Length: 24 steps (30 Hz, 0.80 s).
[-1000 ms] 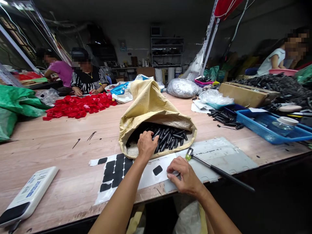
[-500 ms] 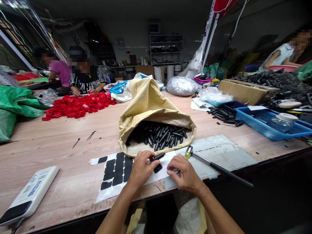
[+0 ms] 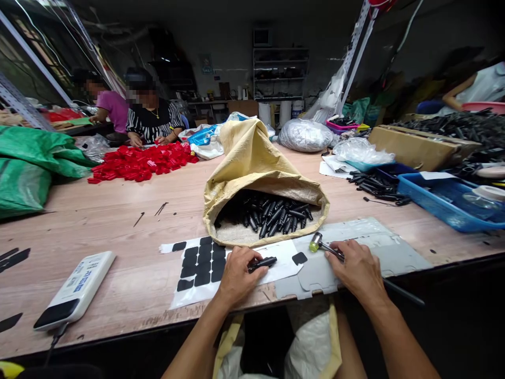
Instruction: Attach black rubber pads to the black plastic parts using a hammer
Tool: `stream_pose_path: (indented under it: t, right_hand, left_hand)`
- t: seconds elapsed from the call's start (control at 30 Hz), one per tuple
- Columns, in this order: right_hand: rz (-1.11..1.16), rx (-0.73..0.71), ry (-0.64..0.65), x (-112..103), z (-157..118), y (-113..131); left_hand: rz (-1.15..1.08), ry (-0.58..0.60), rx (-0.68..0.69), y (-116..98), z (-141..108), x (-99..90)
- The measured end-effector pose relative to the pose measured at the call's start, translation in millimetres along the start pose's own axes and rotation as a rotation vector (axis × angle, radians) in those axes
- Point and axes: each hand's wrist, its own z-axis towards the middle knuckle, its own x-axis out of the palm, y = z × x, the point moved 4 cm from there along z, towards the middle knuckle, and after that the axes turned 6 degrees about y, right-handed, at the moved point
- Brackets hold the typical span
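My left hand (image 3: 241,271) is closed on a short black cylindrical part (image 3: 263,263), above the table's front edge. The fingers of my right hand (image 3: 355,263) are around the shaft of a hammer (image 3: 316,242), whose yellow-tipped head lies on a grey sheet (image 3: 371,242). Between my hands a black rounded patch (image 3: 299,258) sits on white paper. Left of my left hand is a white backing sheet (image 3: 177,298) with several black patches. Just behind my hands, a yellow sack (image 3: 252,147) lies with its mouth open, holding many black parts (image 3: 276,218).
A white power bank (image 3: 74,289) with a cable is at the left front. Red pieces (image 3: 145,160) are heaped at the back left, near two seated people. A blue tray (image 3: 445,202) and a cardboard box (image 3: 422,147) stand at the right. A green sack (image 3: 35,168) is far left.
My right hand has moved right, from beside the black patch to the hammer's shaft. My left hand still holds the black part. The view has shifted slightly, and the patch now shows between my hands.
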Motion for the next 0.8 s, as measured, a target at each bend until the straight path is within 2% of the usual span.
stream_pose_path:
  t: [0.07,0.2,0.27,0.33,0.53,0.6,0.8]
  right_hand:
    - [-0.025,-0.047,0.059,5.4,0.1,-6.2]
    - [0.051,-0.075,0.031,0.5,-3.5,2.2]
    - [0.151,-0.032,0.046,-6.8,-8.4,14.2]
    - [0.254,0.003,0.126,-12.5,-14.8,30.8]
    - [0.493,-0.132,0.283,-17.0,-30.3,86.2]
    - [0.542,-0.198,0.268,-17.5,-32.2,99.1]
    - [0.636,-0.361,0.098,-23.8,-37.2,127.0]
  left_hand:
    - [-0.008,-0.002,-0.008,0.7,-0.1,0.5]
    - [-0.014,0.002,-0.027,3.0,-0.1,2.1]
    - [-0.019,0.003,-0.033,4.0,0.1,2.8]
    - [-0.027,0.006,-0.041,4.8,0.2,3.4]
    - [-0.038,-0.005,-0.051,5.4,0.3,4.1]
    - [-0.044,-0.009,-0.049,5.6,0.2,4.3]
    - [-0.041,-0.008,-0.061,7.3,0.9,5.3]
